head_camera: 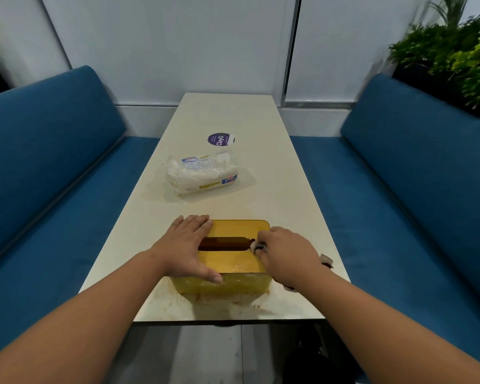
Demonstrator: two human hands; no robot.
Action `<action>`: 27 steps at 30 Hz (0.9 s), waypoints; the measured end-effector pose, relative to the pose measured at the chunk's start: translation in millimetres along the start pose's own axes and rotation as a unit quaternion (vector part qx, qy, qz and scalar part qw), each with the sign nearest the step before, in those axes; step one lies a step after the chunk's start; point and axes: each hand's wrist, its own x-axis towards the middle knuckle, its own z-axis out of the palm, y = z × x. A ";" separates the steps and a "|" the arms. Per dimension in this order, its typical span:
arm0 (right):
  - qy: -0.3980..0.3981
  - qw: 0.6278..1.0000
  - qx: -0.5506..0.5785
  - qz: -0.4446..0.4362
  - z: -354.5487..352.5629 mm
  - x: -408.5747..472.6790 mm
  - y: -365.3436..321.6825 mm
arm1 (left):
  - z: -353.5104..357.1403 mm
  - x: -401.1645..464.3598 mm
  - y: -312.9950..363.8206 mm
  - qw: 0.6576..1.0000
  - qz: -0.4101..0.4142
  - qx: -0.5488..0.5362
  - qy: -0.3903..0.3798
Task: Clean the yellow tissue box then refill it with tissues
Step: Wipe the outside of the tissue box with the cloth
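The yellow tissue box [233, 261] stands near the front edge of the white table [261, 195], its dark slot facing up. My left hand [186, 245] lies flat over the box's left end, thumb down its front wall. My right hand [286, 250] is closed on a white and dark cloth [327, 261] pressed against the right end of the lid, by the slot. Bits of the cloth stick out beside the wrist and at the fingers. A clear plastic pack of white tissues [203, 173] lies further back on the table.
A round purple sticker [220, 139] sits on the table behind the pack. Blue benches [53, 167] run along both sides. A white wall closes the far end. Green plants [455, 51] stand at the back right. Smears and crumbs lie around the box's base.
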 end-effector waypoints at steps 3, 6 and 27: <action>0.005 0.999 -0.002 -0.039 6.2 -3.2 -27.2 | -0.1 -0.1 1.1 1.000 -0.002 0.005 0.001; 0.000 0.998 0.017 -0.067 14.3 -5.4 -50.6 | 0.4 0.0 1.1 1.000 -0.007 0.002 -0.001; 0.001 1.000 -0.005 -0.006 17.6 -20.4 -50.9 | 0.1 0.1 2.1 1.000 -0.008 0.010 -0.004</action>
